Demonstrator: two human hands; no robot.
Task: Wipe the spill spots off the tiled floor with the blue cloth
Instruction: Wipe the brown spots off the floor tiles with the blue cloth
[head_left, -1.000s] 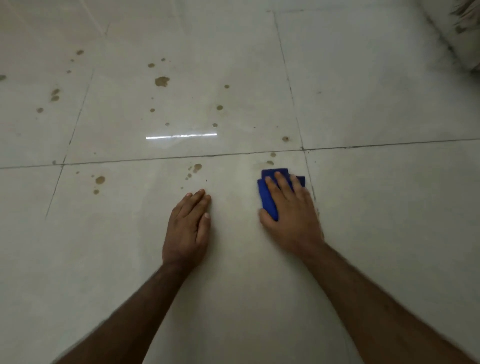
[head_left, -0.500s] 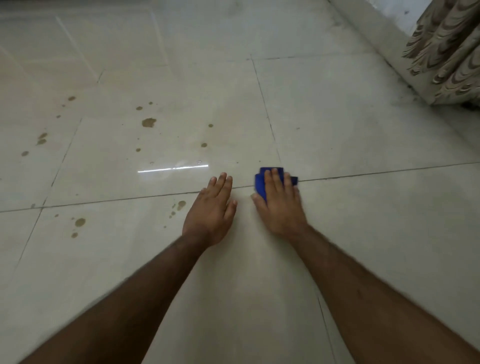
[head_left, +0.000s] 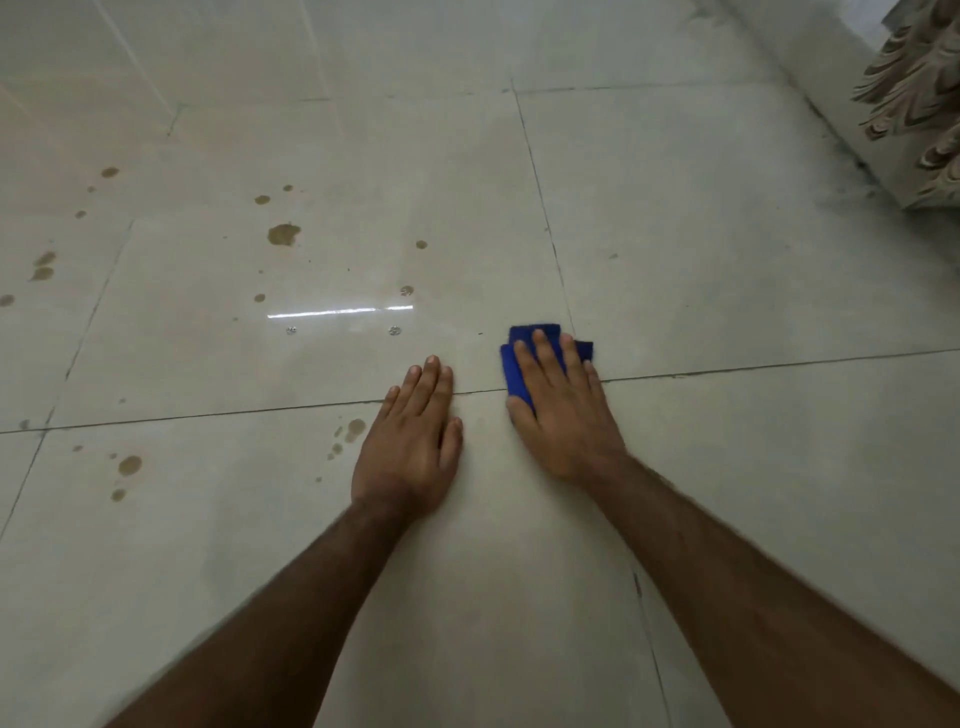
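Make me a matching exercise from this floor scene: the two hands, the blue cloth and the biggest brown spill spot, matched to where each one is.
Things:
1. left hand
2. right hand
3. folded blue cloth
4. largest brown spill spot

Places:
A. under the fingers, beside the tile corner
B. bare and flat across a grout line
C. far left of the cloth, untouched
D. pressing flat on the cloth

Pairs: 1-B, 2-D, 3-A, 4-C

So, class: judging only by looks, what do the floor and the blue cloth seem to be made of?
Floor: probably glazed ceramic or polished stone tile, with a glossy finish; it mirrors a bright light streak and dark grout lines divide it. Cloth: soft matte fabric, perhaps microfibre or sponge cloth; its edges look fuzzy and it lies folded under the right hand. The exact fibre is not clear.
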